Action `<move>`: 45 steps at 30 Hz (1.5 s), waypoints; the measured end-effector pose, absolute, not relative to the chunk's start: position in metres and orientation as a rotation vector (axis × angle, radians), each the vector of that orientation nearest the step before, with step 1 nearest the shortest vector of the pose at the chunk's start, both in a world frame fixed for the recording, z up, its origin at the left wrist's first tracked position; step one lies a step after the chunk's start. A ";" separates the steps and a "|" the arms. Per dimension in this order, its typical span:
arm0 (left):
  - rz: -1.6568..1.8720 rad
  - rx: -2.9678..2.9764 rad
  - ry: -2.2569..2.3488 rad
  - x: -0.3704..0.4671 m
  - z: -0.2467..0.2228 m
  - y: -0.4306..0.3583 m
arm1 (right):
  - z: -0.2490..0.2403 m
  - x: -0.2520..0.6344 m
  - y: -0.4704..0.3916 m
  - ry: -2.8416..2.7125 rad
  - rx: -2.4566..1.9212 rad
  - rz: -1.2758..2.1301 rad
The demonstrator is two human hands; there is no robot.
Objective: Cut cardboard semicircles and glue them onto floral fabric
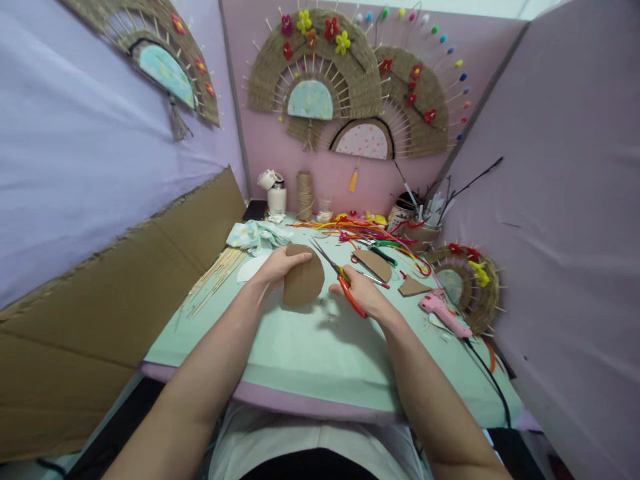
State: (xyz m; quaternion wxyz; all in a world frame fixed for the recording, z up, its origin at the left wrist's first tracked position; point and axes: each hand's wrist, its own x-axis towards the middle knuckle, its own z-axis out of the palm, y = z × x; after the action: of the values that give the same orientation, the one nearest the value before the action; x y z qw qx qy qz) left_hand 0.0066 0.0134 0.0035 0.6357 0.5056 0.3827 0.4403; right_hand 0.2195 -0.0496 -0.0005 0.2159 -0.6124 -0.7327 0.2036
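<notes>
My left hand (280,267) grips a rounded piece of brown cardboard (304,280) by its upper left part, thumb on top. The piece has a straight left edge and is held above the table. In my right hand (361,292) are scissors with orange-red handles (350,298). Their blades look slightly parted and point up and left, just right of the cardboard's upper edge, not visibly cutting it. Behind my right hand lies another rounded cardboard piece (375,265), with a small cardboard scrap (414,286) farther right.
Wooden sticks (215,279) and patterned cloth (257,235) lie left. Colourful pipe cleaners (360,231), a twine roll (305,195) and a white bottle (277,199) are at the back. A pink glue gun (445,316) with a cord lies right. Cardboard (120,280) stands along the left.
</notes>
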 end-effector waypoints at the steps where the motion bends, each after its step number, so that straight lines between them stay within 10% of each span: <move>1: 1.005 1.159 0.871 0.007 0.004 0.013 | 0.000 0.218 -0.051 -2.050 -1.695 0.562; 45: 0.854 1.385 0.870 0.001 0.003 0.014 | 0.006 0.215 -0.056 -2.191 -1.838 0.356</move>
State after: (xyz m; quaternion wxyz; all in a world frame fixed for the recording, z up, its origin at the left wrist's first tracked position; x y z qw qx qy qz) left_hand 0.0009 0.0141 0.0033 0.6040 0.5982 0.3759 0.3689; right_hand 0.2151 -0.0562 0.0057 0.1297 -0.6323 -0.7539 0.1225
